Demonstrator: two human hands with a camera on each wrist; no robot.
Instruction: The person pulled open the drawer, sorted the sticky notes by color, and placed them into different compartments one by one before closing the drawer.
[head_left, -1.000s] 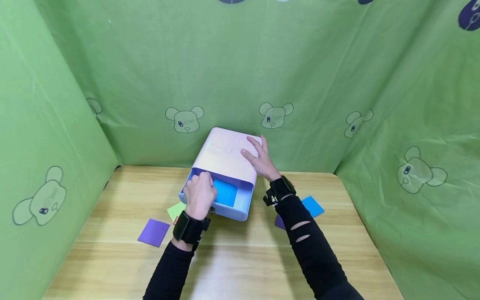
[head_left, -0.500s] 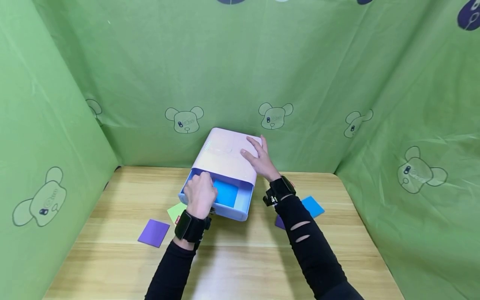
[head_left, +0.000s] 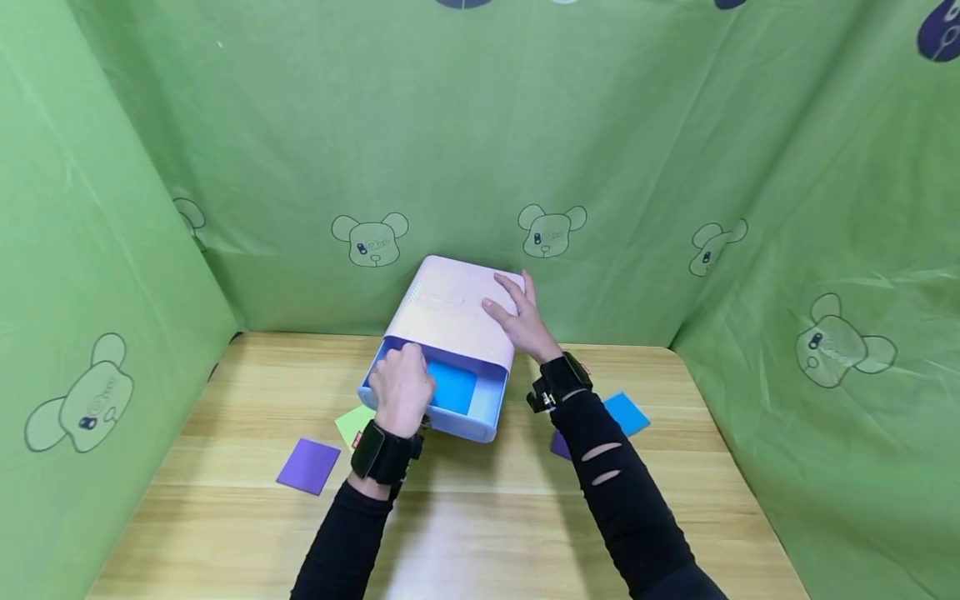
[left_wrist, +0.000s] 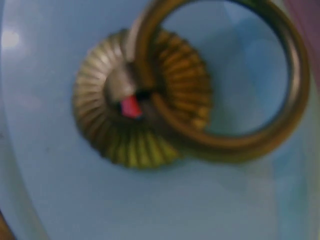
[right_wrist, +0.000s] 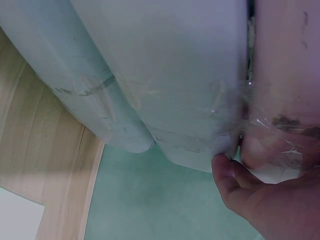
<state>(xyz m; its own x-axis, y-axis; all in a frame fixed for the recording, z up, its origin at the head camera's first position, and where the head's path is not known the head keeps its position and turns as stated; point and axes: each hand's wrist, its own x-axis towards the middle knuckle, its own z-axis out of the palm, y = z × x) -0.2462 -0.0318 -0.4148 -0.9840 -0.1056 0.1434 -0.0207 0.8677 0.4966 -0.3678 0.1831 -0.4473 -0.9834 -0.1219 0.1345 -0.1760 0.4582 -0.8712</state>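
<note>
A small drawer box with a pinkish-white top (head_left: 453, 304) stands tilted at the back of the table. Its pale blue drawer (head_left: 491, 404) is pulled out toward me, and a bright blue square card (head_left: 452, 387) lies inside. My left hand (head_left: 401, 387) reaches over the drawer front into its left part, knuckles up; its fingertips are hidden, as is anything between them. A brass ring handle (left_wrist: 295, 85) on the drawer front fills the left wrist view. My right hand (head_left: 528, 323) rests on the box's right side and top, fingers spread; the right wrist view shows fingertips at its edge.
On the wooden table (head_left: 480, 533) lie a purple card (head_left: 308, 466) and a green card (head_left: 351, 422) at left. A blue card (head_left: 627, 413) and a partly covered purple card (head_left: 559, 444) lie by my right forearm. Green curtains (head_left: 480, 125) enclose the back and sides.
Almost nothing differs. My left hand and wrist have shifted very slightly to the right; the right hand, box and cards hold their places.
</note>
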